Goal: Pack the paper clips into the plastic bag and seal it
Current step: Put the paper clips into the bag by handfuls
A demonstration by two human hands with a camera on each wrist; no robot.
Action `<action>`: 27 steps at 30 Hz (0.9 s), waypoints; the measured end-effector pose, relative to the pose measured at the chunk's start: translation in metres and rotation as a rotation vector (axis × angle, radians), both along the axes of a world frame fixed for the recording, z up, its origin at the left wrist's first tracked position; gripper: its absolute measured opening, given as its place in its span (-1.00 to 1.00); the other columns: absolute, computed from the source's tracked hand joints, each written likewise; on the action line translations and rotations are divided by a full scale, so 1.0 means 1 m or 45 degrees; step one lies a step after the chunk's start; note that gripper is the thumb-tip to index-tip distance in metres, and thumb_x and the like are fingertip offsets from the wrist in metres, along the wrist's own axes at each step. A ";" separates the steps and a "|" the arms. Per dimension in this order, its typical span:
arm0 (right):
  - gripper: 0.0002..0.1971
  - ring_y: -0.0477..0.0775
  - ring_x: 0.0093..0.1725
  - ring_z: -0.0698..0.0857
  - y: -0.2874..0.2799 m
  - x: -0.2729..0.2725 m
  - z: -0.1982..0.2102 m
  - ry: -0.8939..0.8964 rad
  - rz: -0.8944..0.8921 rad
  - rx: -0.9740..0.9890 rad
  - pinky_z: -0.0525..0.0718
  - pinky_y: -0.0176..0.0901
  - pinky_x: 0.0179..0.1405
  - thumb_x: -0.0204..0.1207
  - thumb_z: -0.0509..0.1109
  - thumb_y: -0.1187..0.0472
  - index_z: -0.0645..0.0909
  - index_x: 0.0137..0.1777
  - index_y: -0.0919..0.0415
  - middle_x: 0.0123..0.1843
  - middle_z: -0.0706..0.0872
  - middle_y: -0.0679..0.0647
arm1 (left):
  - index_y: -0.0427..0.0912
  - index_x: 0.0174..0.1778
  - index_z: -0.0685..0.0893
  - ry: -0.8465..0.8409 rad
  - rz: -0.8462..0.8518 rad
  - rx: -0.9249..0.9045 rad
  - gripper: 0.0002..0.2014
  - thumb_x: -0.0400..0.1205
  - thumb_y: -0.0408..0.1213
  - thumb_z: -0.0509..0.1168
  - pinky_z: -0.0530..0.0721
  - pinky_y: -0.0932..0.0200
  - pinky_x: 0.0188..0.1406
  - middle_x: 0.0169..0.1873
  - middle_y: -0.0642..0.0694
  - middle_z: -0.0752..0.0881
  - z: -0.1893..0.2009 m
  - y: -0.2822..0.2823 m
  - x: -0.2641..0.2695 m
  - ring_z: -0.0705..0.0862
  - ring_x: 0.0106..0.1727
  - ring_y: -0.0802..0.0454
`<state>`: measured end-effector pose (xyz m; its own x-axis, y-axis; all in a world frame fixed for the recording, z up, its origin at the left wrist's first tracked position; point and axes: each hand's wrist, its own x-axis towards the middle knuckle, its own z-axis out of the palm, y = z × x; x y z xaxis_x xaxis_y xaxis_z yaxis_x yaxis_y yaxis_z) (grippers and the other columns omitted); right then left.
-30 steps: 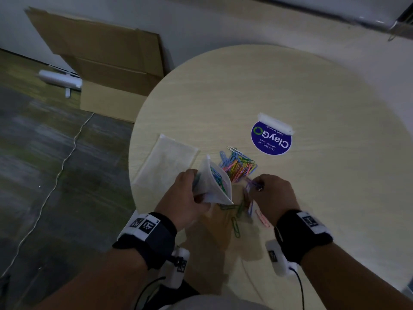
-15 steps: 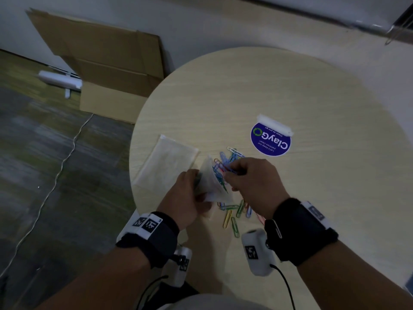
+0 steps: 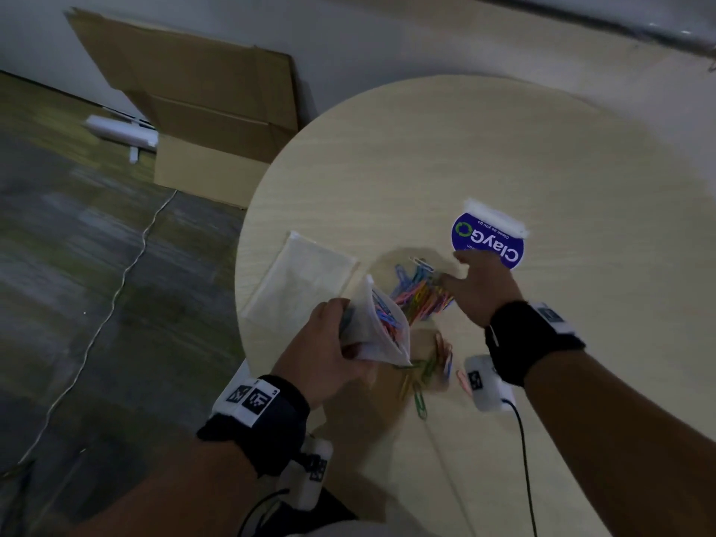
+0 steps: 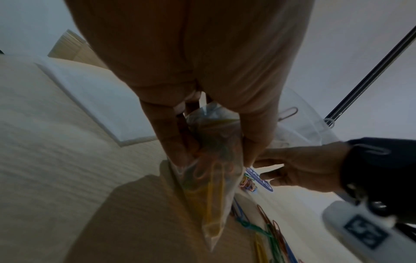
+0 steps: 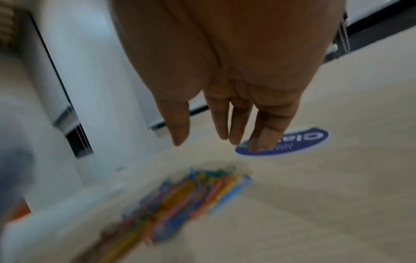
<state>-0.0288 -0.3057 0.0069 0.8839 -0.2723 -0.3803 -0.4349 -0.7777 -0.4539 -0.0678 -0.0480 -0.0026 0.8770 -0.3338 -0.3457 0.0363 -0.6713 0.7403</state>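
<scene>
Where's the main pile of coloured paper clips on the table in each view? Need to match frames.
Head: pile of coloured paper clips at centre, between the clear plastic bag and the right hand.
Left wrist: small patch right of centre, beyond the bag.
Right wrist: blurred, lower centre, below the fingers.
Shared landmark: round blue ClayGo sticker, seen in all three.

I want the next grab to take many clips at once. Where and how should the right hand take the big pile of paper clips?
Probably across the middle of the pile of paper clips, from above: the clips lie flat on the table, roughly parallel and bunched, so thumb and fingers closing from opposite long sides should gather a bundle. The right hand hovers open beside it; the left hand holds the plastic bag.
</scene>
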 end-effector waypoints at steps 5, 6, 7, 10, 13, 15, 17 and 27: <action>-0.20 0.38 0.44 0.31 0.023 0.011 -0.028 0.072 0.370 -0.306 0.46 0.23 0.41 0.42 0.35 -0.31 0.31 0.59 0.06 0.54 0.37 0.16 | -0.13 0.50 0.39 -0.017 0.018 -0.015 -0.29 0.47 -0.16 0.56 0.47 0.28 0.20 0.24 0.07 0.43 0.001 0.001 0.000 0.50 0.25 0.15; -0.23 0.36 0.41 0.33 0.026 0.005 -0.029 0.070 0.408 -0.336 0.50 0.23 0.37 0.40 0.37 -0.29 0.35 0.56 0.05 0.51 0.39 0.15 | -0.13 0.49 0.39 -0.023 0.011 -0.012 -0.29 0.48 -0.15 0.56 0.49 0.26 0.20 0.24 0.06 0.44 0.001 0.000 0.001 0.52 0.25 0.12; -0.30 0.34 0.38 0.34 0.027 -0.001 -0.029 0.053 0.422 -0.342 0.53 0.21 0.34 0.42 0.38 -0.21 0.39 0.53 0.05 0.48 0.42 0.15 | -0.14 0.49 0.40 -0.027 0.007 -0.011 -0.30 0.48 -0.14 0.56 0.52 0.23 0.21 0.25 0.03 0.46 0.000 0.001 0.001 0.55 0.27 0.08; -0.53 0.31 0.28 0.42 0.023 -0.017 -0.030 -0.025 0.441 -0.282 0.51 0.09 0.30 0.51 0.32 0.09 0.53 0.44 0.07 0.38 0.51 0.20 | -0.14 0.50 0.39 -0.025 0.003 -0.010 -0.27 0.46 -0.13 0.58 0.54 0.18 0.28 0.34 -0.06 0.49 -0.001 0.001 0.002 0.56 0.34 0.03; -0.51 0.28 0.28 0.46 0.016 -0.031 -0.030 -0.050 0.444 -0.247 0.47 0.04 0.30 0.56 0.28 0.05 0.46 0.50 0.08 0.38 0.56 0.17 | -0.14 0.51 0.38 -0.036 0.006 -0.016 -0.26 0.47 -0.13 0.58 0.52 0.23 0.24 0.35 -0.05 0.50 -0.003 0.000 0.001 0.56 0.34 0.04; -0.33 0.27 0.34 0.44 0.013 -0.039 -0.027 -0.015 0.414 -0.284 0.49 0.11 0.34 0.52 0.29 -0.16 0.32 0.59 0.09 0.44 0.53 0.12 | -0.13 0.50 0.38 -0.037 0.007 -0.014 -0.27 0.47 -0.12 0.58 0.54 0.22 0.24 0.34 -0.03 0.50 -0.003 0.001 0.002 0.56 0.33 0.04; -0.18 0.27 0.36 0.41 0.012 -0.047 -0.024 0.059 0.420 -0.335 0.53 0.18 0.33 0.41 0.31 -0.29 0.25 0.61 0.11 0.47 0.46 0.10 | -0.12 0.50 0.39 -0.034 0.008 -0.011 -0.26 0.45 -0.11 0.58 0.58 0.16 0.27 0.34 -0.03 0.50 -0.004 0.001 0.002 0.57 0.33 0.05; -0.76 0.28 0.07 0.63 0.014 -0.050 -0.028 0.017 0.467 -0.297 0.57 0.03 0.01 0.54 0.29 0.14 0.66 0.14 0.16 0.03 0.62 0.18 | -0.08 0.42 0.43 -0.032 0.030 -0.036 -0.31 0.42 -0.15 0.59 0.63 0.11 0.20 0.27 -0.04 0.54 -0.003 -0.001 0.000 0.62 0.25 0.03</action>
